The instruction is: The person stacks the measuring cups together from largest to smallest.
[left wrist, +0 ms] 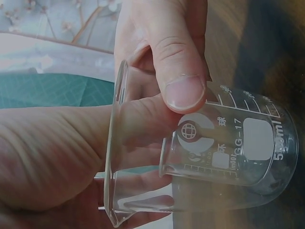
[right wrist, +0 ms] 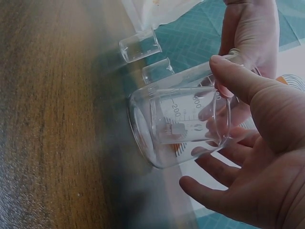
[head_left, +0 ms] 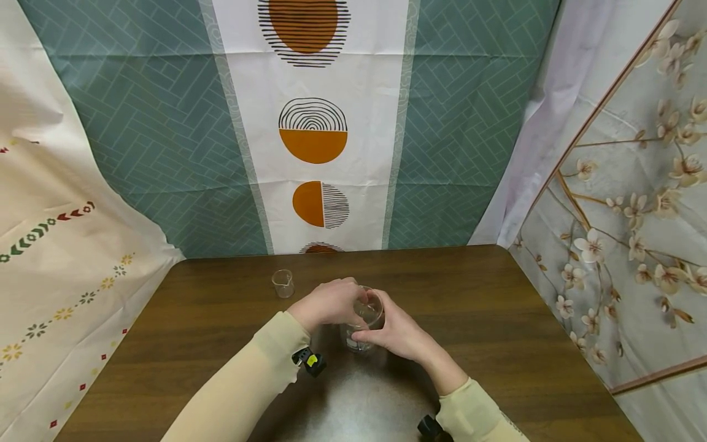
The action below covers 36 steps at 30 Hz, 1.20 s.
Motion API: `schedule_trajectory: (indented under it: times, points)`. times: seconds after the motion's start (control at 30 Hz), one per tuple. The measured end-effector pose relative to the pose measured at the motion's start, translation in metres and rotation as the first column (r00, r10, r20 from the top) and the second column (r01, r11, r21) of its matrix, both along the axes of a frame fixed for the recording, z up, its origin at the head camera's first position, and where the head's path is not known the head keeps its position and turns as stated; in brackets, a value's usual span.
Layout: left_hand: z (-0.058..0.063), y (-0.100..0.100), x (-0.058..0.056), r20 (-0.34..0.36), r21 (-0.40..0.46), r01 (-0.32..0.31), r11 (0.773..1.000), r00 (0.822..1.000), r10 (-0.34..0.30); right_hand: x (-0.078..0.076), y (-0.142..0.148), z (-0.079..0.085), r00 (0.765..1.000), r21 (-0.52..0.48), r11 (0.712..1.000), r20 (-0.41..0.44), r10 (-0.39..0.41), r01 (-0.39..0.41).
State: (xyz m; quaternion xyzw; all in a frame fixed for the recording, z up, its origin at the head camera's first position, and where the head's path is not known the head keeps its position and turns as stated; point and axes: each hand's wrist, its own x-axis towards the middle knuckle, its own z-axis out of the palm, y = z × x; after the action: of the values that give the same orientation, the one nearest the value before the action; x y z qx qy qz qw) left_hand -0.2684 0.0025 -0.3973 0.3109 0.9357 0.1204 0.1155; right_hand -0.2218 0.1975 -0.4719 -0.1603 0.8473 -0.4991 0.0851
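A large clear glass beaker (head_left: pixel 371 314) with white markings stands between my hands near the middle of the table. My right hand (head_left: pixel 402 329) grips it from the right, thumb near the rim. Inside it sits a smaller marked beaker (left wrist: pixel 255 138), whose rim lies below the large one's. From above, my left hand (head_left: pixel 331 302) reaches through the wide mouth. Its thumb and fingers pinch the inner beaker near its rim, seen through the glass in the left wrist view. In the right wrist view, the large beaker's base (right wrist: pixel 143 143) is close over the table.
A small glass beaker (head_left: pixel 283 284) stands on the wooden table (head_left: pixel 469 288), back left of my hands. The right wrist view shows two small glass vessels (right wrist: pixel 140 46) beyond the large beaker. Patterned cloths (head_left: pixel 464 153) hang behind the table and along both sides.
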Motion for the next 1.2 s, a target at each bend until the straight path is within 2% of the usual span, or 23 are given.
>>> schedule_trajectory:
  times: [0.4, 0.93, 1.2]
  points:
    - [0.002, 0.0027, 0.0, -0.005, -0.02, 0.035, 0.999, 0.999, -0.035, 0.0, 0.0, 0.0004, 1.0, -0.002, 1.0, -0.007, 0.009, -0.009]
    - [0.0008, 0.0043, 0.0001, -0.027, -0.088, 0.025, 0.996, 0.999, -0.027, 0.001, 0.0002, 0.0006, 1.0, -0.015, 1.0, 0.002, 0.005, -0.005]
    - [0.0017, 0.0034, 0.0018, -0.035, -0.091, 0.017, 0.996, 0.999, -0.02, 0.0002, 0.0006, -0.0006, 1.0, -0.029, 0.999, 0.012, 0.015, -0.015]
